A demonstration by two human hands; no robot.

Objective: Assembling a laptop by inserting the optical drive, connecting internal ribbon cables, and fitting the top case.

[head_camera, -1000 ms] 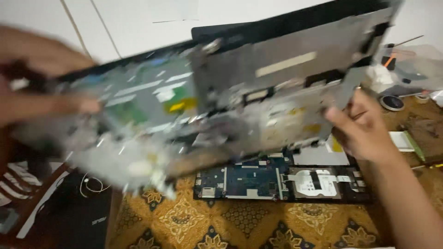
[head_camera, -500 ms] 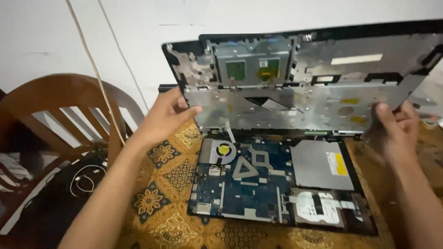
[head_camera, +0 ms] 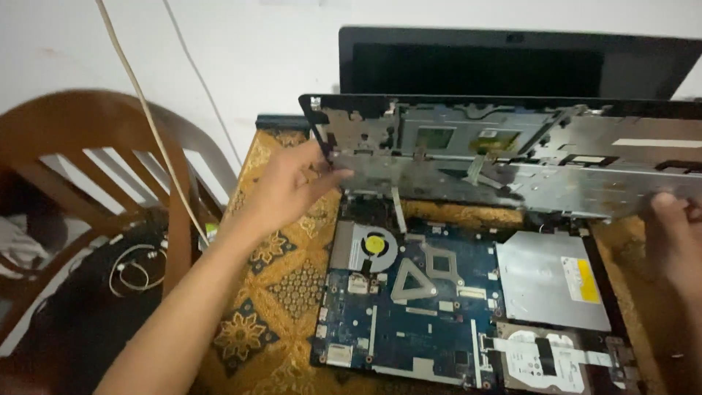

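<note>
**Laptop top cover lifted off its open base**

Both hands hold the grey metal-backed laptop top cover raised and tilted above the opened laptop base, its underside facing us. The left hand grips the cover's left edge, fingers curled round the rim near the lower left corner. The right hand takes the lower right edge with its thumb pressed on the metal; the rest of that hand runs out of view, so how far its fingers wrap I cannot tell. The cover's right end is cut off as well.

Beneath it the blue circuit board lies exposed, with a round cooling fan at its upper left, a silver optical drive to the right and a hard disk partly cut off at the bottom. The black screen stands behind, its lower part hidden by the cover.

All this rests on a table with a gold patterned cloth. A brown wooden chair stands off its left edge, a pale cable hanging across it.
</note>
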